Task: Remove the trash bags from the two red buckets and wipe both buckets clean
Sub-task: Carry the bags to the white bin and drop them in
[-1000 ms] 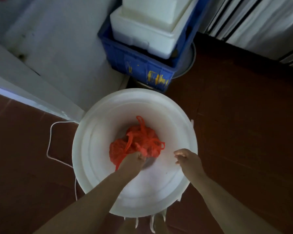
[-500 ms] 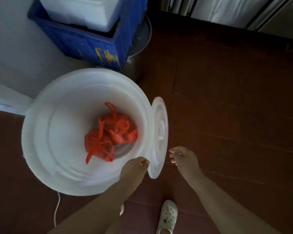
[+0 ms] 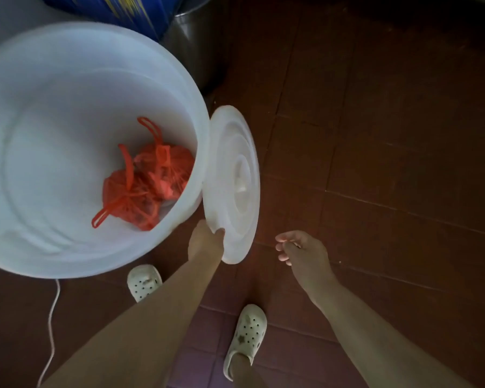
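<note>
Lid [image 3: 235, 186] now lower, left hand [image 3: 206, 242] gripping

Looked like a home utility corner: dark red floor tiles [image 3: 375, 135], blue crate [image 3: 129, 7] upper left, steel pot [image 3: 196, 43] beside

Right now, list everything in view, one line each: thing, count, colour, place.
bin: one, white, large and open, left on the floor.
tied bags: two, red-orange, at the bottom of the bin, touching each other.
lid: one, white, round, on edge against the bin's right side.
crate: one, blue with yellow marks, top edge behind the bin.
metal pot: one, grey, beside the crate.
cord: one, white, on the floor at lower left.
floor: dark red-brown tiles.
clogs: two, off-white, on the person's feet.
left hand: grips the lid's lower rim.
right hand: free, fingers loosely curled, right of the lid.
</note>
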Action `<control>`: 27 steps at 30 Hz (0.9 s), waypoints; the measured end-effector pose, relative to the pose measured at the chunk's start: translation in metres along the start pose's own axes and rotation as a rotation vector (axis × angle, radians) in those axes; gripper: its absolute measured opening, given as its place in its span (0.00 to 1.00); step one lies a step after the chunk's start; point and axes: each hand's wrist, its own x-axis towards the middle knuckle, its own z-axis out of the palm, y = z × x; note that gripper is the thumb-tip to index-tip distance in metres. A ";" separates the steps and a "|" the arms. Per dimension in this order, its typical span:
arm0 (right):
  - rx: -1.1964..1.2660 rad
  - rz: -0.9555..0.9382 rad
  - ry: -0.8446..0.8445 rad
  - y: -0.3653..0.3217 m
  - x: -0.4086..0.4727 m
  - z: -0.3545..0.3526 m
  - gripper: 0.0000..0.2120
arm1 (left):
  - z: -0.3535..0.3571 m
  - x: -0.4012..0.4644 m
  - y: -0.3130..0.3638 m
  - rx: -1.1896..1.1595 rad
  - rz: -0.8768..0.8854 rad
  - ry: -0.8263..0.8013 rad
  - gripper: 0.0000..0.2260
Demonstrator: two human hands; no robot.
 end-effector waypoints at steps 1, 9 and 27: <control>-0.005 0.005 0.004 0.004 -0.001 -0.005 0.14 | 0.004 0.000 0.005 0.003 0.022 0.007 0.16; -0.016 0.006 0.077 0.004 -0.032 -0.045 0.14 | -0.003 -0.044 0.063 -0.060 0.057 0.043 0.10; -0.077 -0.206 0.012 -0.165 -0.128 0.004 0.10 | -0.288 -0.123 0.053 -0.722 0.067 -0.045 0.08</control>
